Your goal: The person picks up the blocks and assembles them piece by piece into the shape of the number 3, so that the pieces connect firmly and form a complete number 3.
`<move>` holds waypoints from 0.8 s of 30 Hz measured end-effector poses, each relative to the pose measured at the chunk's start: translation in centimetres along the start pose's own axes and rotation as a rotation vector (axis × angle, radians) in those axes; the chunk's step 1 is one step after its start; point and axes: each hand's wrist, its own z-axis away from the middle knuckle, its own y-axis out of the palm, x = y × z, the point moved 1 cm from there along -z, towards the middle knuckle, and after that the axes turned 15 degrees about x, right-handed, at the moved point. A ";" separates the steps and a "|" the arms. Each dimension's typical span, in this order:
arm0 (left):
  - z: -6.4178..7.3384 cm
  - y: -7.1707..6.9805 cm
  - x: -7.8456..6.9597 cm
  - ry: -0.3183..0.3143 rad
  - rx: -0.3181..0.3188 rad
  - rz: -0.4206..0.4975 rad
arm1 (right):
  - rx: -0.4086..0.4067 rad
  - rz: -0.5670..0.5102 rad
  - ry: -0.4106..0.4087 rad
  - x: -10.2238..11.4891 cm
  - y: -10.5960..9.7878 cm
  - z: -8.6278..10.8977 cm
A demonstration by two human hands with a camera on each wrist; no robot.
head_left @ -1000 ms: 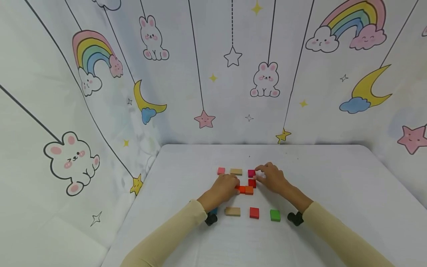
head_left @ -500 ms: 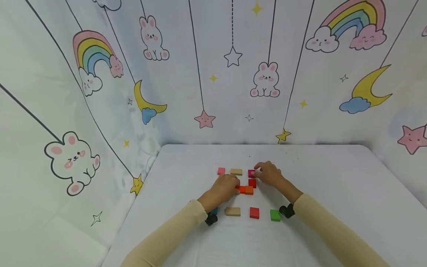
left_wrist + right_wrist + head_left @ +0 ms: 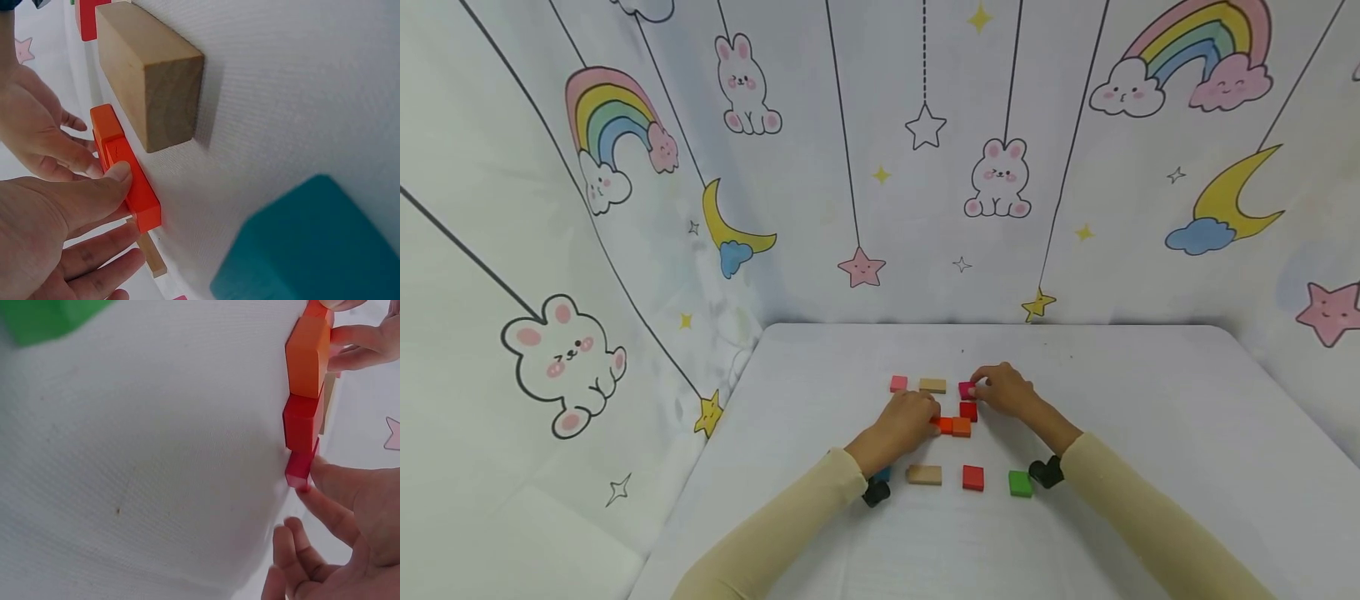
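Note:
My left hand point(image 3: 904, 425) grips a red-orange block point(image 3: 139, 187); its thumb presses the near side in the left wrist view. An orange block point(image 3: 306, 356) stands at the right end of that block. Beyond it comes a red block point(image 3: 302, 425), then a magenta block point(image 3: 300, 467), set in a line leading away. My right hand point(image 3: 1006, 390) pinches the magenta block between thumb and index finger, its other fingers loosely bent. Part of the red-orange block is covered by the left hand in the head view.
Behind the left hand lie a pink block point(image 3: 898, 384) and a wooden block point(image 3: 932, 386). Nearer the person, a blue block point(image 3: 312, 250), another wooden block point(image 3: 150, 69), a second red block point(image 3: 973, 478) and a green block point(image 3: 1020, 483) are spread in a row.
The right hand has shifted slightly away from the person and its thumb and index finger have closed onto the magenta block. The left hand stays in place on the red-orange block.

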 end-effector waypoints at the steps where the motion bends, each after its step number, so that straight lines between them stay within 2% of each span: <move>1: 0.0 0.0 0.0 0.000 -0.001 0.000 | 0.003 0.003 -0.005 -0.1 0.0 0.0; 24: 0.2 -0.1 -0.1 0.008 -0.012 -0.009 | 0.038 0.022 -0.040 -0.5 -0.3 0.2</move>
